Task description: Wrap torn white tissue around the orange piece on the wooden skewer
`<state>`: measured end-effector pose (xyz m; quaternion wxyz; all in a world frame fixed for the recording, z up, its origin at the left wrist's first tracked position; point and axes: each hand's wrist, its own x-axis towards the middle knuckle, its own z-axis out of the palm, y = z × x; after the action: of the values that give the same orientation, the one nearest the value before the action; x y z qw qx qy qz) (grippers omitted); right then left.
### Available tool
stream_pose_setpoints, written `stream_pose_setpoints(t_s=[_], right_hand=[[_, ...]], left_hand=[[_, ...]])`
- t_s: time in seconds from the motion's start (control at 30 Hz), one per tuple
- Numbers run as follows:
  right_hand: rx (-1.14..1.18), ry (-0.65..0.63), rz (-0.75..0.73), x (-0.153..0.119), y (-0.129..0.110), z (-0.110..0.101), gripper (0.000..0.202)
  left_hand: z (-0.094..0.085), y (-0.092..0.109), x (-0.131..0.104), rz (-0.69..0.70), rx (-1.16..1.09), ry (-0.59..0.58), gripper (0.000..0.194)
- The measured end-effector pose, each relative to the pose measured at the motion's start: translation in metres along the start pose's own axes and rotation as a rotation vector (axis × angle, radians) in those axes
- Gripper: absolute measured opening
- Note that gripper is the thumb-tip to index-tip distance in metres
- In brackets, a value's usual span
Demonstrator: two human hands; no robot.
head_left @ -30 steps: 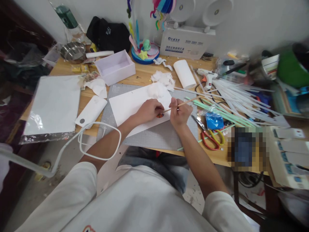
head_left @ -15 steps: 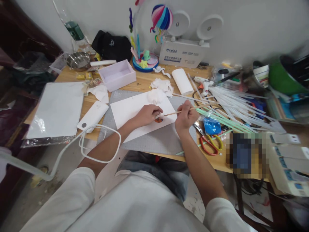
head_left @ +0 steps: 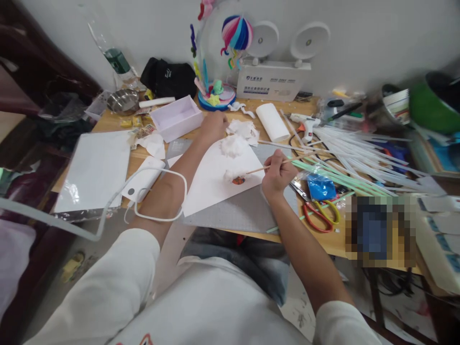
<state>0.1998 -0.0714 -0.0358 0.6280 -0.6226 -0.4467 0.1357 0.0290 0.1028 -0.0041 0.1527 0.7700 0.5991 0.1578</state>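
Observation:
My right hand [head_left: 278, 172] is closed round a thin wooden stick [head_left: 257, 169]. The stick's left tip meets a small tuft of white cotton [head_left: 233, 174] beside an orange and dark patch [head_left: 238, 180] on a white paper sheet [head_left: 204, 191]. Farther back, my left hand [head_left: 214, 123] has its fingers curled next to a pile of torn white scraps [head_left: 244, 130]; whatever lies under the fingertips is hidden. A larger fluffy cotton clump [head_left: 233, 145] rests on the sheet between both hands.
A grey cutting mat [head_left: 230, 218] lies under the sheet. Scissors [head_left: 318, 218], a glue gun [head_left: 305, 125] and many plastic strips [head_left: 359, 148] crowd the right. A lilac box [head_left: 178, 120] stands behind my left forearm. A white cable [head_left: 158, 218] loops over that arm.
My left hand has left the small cotton tuft and moved back to the torn scraps. The orange patch and tuft are uncovered. My right hand keeps the stick nearly in place.

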Motion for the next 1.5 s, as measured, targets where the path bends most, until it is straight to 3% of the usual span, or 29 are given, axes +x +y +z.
stream_pose_setpoints(t_s=[0.23, 0.7, 0.97, 1.2, 1.37, 1.5], right_hand=[[-0.022, -0.033, -0.068, 0.001, -0.003, -0.001, 0.062], [-0.001, -0.044, -0.056, 0.0, -0.001, 0.0, 0.062], [0.031, -0.052, -0.058, 0.001, 0.0, 0.001, 0.06], [0.027, -0.059, -0.067, 0.001, -0.003, 0.0, 0.06], [0.011, -0.075, -0.074, 0.001, -0.004, 0.0, 0.061], [-0.002, -0.083, -0.055, 0.001, -0.005, 0.0, 0.063]], left_hand=[[0.03, 0.002, 0.021, -0.067, -0.062, 0.013, 0.009], [0.007, -0.005, 0.012, 0.076, -0.203, 0.181, 0.015], [0.024, -0.026, 0.024, -0.013, -0.262, 0.051, 0.011], [0.034, -0.039, 0.027, 0.008, -0.379, 0.08, 0.013], [0.034, -0.041, 0.034, 0.09, -0.308, 0.117, 0.011], [0.032, -0.04, 0.032, 0.115, -0.293, 0.078, 0.009]])
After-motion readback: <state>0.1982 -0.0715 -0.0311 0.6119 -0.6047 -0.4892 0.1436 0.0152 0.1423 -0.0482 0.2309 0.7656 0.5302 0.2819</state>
